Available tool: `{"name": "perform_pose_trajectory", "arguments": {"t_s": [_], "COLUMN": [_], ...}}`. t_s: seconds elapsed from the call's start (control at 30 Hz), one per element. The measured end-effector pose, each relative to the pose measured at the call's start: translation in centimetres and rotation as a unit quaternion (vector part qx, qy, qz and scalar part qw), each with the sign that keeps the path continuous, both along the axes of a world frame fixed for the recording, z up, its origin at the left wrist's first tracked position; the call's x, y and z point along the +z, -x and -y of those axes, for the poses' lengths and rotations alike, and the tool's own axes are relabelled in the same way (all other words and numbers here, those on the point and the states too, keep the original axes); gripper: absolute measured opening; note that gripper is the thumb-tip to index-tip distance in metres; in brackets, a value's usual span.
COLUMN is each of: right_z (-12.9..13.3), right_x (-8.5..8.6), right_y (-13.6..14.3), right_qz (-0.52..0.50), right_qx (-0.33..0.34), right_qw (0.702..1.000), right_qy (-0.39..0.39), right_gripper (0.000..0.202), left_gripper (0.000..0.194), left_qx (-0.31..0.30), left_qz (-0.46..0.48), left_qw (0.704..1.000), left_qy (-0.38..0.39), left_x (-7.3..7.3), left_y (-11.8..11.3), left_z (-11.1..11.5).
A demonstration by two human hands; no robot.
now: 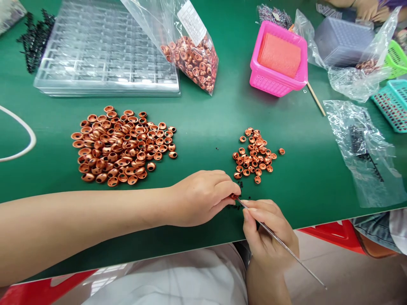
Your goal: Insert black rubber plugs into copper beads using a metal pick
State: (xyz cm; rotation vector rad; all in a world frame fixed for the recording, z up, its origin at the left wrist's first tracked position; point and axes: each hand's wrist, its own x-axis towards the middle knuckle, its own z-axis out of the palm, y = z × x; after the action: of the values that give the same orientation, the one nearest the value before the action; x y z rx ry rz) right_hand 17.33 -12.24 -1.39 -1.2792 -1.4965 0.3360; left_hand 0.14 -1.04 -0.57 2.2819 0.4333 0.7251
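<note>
Head view: left hand [202, 199] pinches copper piece [234, 196] (forearm [95, 222] outstretched sideways)

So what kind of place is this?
Probably a workshop for small parts: a big heap of copper-coloured pieces, a plastic bag of similar ones and clear trays share a green table.

From my remote seat I see a small copper-coloured bead [234, 196], mostly hidden, pinched in the fingertips of the left hand [202, 199]. A thin, straight metal rod [280, 241], held at a slant in the right hand [270, 231], meets it with its upper end and runs off toward 4 o'clock; I can't tell whether the tip enters the bead. Tiny black pieces [241, 185] lie scattered close around, at 1, 3 and 6 o'clock. Past them at 1 o'clock, I find a loose heap of hollow, holed copper beads [253, 159].
</note>
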Motion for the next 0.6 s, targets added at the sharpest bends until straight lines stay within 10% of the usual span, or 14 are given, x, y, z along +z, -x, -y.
{"name": "perform_pose_trajectory", "arguments": {"t_s": [0.6], "right_z": [0.43], "right_x": [-0.1], "right_y": [-0.36], "right_qz": [0.113], "right_qx": [0.03], "right_qw": [0.993], "right_qy": [-0.031], "right_gripper": [0.036], "left_gripper": [0.014], "left_qx": [-0.002], "left_qz": [-0.03], "left_qw": [0.997], "left_qy": [-0.068], "left_x": [-0.04], "left_y": [0.31], "left_z": [0.66]}}
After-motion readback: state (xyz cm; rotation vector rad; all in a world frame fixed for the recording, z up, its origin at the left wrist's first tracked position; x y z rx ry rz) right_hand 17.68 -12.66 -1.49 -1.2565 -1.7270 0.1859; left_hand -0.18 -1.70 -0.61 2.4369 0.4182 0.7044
